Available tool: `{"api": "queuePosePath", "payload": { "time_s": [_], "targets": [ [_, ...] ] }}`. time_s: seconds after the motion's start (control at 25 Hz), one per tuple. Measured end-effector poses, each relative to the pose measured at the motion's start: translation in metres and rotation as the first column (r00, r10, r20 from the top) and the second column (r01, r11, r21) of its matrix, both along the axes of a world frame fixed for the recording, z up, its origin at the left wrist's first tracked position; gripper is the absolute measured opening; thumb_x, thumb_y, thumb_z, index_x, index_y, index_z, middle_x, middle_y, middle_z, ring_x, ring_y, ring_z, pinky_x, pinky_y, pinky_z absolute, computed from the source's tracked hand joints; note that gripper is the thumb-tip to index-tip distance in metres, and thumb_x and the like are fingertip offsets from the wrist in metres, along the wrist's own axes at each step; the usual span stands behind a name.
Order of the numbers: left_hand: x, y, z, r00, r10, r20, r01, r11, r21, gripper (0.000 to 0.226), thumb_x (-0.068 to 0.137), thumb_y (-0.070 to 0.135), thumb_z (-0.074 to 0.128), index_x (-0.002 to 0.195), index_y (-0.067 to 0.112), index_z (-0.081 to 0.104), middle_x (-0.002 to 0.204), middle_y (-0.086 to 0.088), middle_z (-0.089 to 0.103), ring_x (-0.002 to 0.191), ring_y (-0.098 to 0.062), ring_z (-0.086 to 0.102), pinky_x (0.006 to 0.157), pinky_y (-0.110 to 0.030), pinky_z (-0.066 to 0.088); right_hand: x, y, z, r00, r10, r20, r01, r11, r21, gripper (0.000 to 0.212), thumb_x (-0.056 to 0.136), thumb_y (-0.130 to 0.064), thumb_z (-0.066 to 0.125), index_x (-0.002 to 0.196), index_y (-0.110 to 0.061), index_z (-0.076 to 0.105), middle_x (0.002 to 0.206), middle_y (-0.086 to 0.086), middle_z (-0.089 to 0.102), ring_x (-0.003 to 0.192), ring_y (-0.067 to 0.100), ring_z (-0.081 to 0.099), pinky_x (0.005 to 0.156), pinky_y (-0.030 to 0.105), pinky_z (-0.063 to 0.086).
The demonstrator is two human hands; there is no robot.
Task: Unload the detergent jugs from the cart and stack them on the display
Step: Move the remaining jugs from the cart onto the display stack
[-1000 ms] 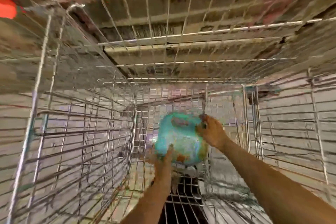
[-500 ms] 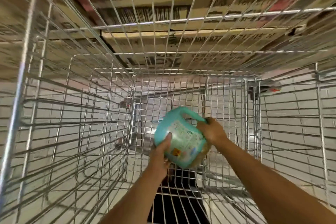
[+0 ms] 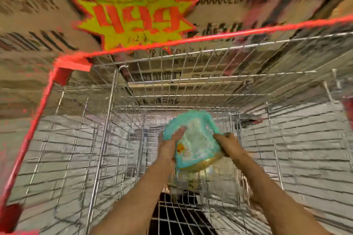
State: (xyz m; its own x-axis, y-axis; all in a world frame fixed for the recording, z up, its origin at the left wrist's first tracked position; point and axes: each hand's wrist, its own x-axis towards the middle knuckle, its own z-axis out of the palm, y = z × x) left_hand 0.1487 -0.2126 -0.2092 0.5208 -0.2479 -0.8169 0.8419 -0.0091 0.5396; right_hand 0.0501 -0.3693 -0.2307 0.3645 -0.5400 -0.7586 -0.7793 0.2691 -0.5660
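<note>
A teal detergent jug (image 3: 194,139) with a pale label hangs above the bottom of the wire cart (image 3: 107,139), held between both hands. My left hand (image 3: 169,145) lies against its left side, fingers stretched up over the plastic. My right hand (image 3: 226,144) grips the jug's right side, where its handle was a moment ago; the handle itself is lost in blur. The whole frame is smeared by motion.
The cart has a red rim (image 3: 172,44) across its far edge and down the left. Beyond it stand stacked cardboard cartons (image 3: 238,5) with a yellow and red starburst price sign (image 3: 133,17). Wire sides close in left and right.
The jug has risen inside the cart, still between both hands. The view has tilted upward, so the red rim and the price sign now show.
</note>
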Motion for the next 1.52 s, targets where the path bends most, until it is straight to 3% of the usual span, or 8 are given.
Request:
{"api": "queuePosePath", "payload": {
  "time_s": [0.2, 0.44, 0.68, 0.92, 1.12, 1.24, 1.32, 1.52],
  "targets": [
    [0.003, -0.001, 0.076, 0.986, -0.049, 0.162, 0.073, 0.986, -0.149, 0.069, 0.076, 0.024, 0.080, 0.135, 0.017, 0.045, 0.125, -0.015, 0.064, 0.092, -0.026, 0.070, 0.055, -0.032, 0.058, -0.004, -0.015, 0.091, 0.969, -0.025, 0.246, 0.010, 0.998, 0.061, 0.013, 0.090, -0.018, 0.062, 0.092, -0.005, 0.061, 0.084, 0.011, 0.059, 0.069, 0.019, 0.055, 0.058, 0.025, 0.043],
    [0.002, 0.023, 0.129, 0.962, 0.058, 0.267, 0.045, 0.931, -0.363, 0.071, 0.066, 0.020, 0.079, 0.128, 0.026, 0.045, 0.118, -0.011, 0.067, 0.086, -0.023, 0.074, 0.061, -0.036, 0.059, -0.015, 0.007, 0.155, 0.908, 0.008, 0.418, -0.023, 0.999, 0.032, 0.016, 0.086, -0.028, 0.065, 0.100, -0.023, 0.060, 0.078, -0.005, 0.066, 0.060, 0.004, 0.063, 0.054, 0.021, 0.045],
    [0.001, 0.062, 0.151, 0.949, -0.016, 0.315, 0.144, 0.910, -0.388, 0.077, 0.061, 0.016, 0.087, 0.127, 0.030, 0.049, 0.115, -0.008, 0.069, 0.090, -0.025, 0.073, 0.064, -0.038, 0.059, -0.022, 0.052, 0.176, 0.833, -0.034, 0.552, 0.031, 0.999, 0.015, 0.017, 0.093, -0.033, 0.057, 0.103, -0.022, 0.065, 0.090, 0.005, 0.068, 0.075, 0.016, 0.063, 0.063, 0.028, 0.045],
    [0.004, 0.089, 0.151, 0.808, -0.020, 0.588, 0.227, 0.933, -0.280, 0.102, 0.028, 0.013, 0.093, 0.121, 0.026, 0.053, 0.106, 0.006, 0.070, 0.091, -0.009, 0.070, 0.067, -0.026, 0.057, -0.033, 0.061, 0.195, 0.898, -0.071, 0.434, 0.046, 0.997, 0.068, 0.046, 0.089, -0.067, 0.041, 0.105, -0.037, 0.071, 0.102, -0.007, 0.072, 0.089, 0.014, 0.065, 0.083, 0.039, 0.049],
    [0.003, 0.096, 0.154, 0.643, -0.113, 0.757, 0.391, 0.899, -0.198, 0.098, 0.031, 0.021, 0.093, 0.120, 0.036, 0.053, 0.119, 0.017, 0.060, 0.107, -0.001, 0.061, 0.077, -0.019, 0.053, -0.017, 0.058, 0.214, 0.875, -0.306, 0.374, 0.129, 0.894, 0.429, 0.047, 0.086, -0.064, 0.050, 0.106, -0.025, 0.066, 0.108, 0.012, 0.064, 0.097, 0.040, 0.061, 0.069, 0.063, 0.053],
    [0.007, 0.091, 0.164, 0.690, -0.127, 0.713, 0.436, 0.859, -0.269, 0.088, 0.051, 0.062, 0.083, 0.125, 0.026, 0.054, 0.130, 0.004, 0.059, 0.115, -0.011, 0.059, 0.085, -0.026, 0.051, -0.006, 0.063, 0.216, 0.808, -0.430, 0.402, 0.235, 0.862, 0.450, 0.037, 0.086, -0.057, 0.052, 0.093, -0.024, 0.067, 0.102, 0.009, 0.063, 0.089, 0.035, 0.058, 0.060, 0.054, 0.052],
    [0.008, 0.086, 0.168, 0.758, -0.191, 0.623, 0.425, 0.870, -0.251, 0.087, 0.065, 0.087, 0.052, 0.124, 0.024, 0.060, 0.126, -0.001, 0.066, 0.116, -0.018, 0.062, 0.087, -0.033, 0.049, -0.009, 0.069, 0.209, 0.783, -0.443, 0.436, 0.251, 0.867, 0.431, 0.031, 0.083, -0.051, 0.051, 0.088, -0.024, 0.066, 0.094, 0.009, 0.063, 0.085, 0.033, 0.058, 0.067, 0.046, 0.048],
    [0.013, 0.087, 0.159, 0.865, -0.370, 0.339, 0.464, 0.847, -0.260, 0.056, 0.086, 0.069, 0.044, 0.115, 0.028, 0.066, 0.105, -0.002, 0.075, 0.098, -0.020, 0.072, 0.078, -0.039, 0.057, -0.023, 0.075, 0.194, 0.678, -0.406, 0.613, 0.238, 0.910, 0.339, 0.017, 0.072, -0.026, 0.059, 0.080, -0.012, 0.057, 0.075, 0.005, 0.057, 0.070, 0.024, 0.055, 0.065, 0.034, 0.043]
  ]
}}
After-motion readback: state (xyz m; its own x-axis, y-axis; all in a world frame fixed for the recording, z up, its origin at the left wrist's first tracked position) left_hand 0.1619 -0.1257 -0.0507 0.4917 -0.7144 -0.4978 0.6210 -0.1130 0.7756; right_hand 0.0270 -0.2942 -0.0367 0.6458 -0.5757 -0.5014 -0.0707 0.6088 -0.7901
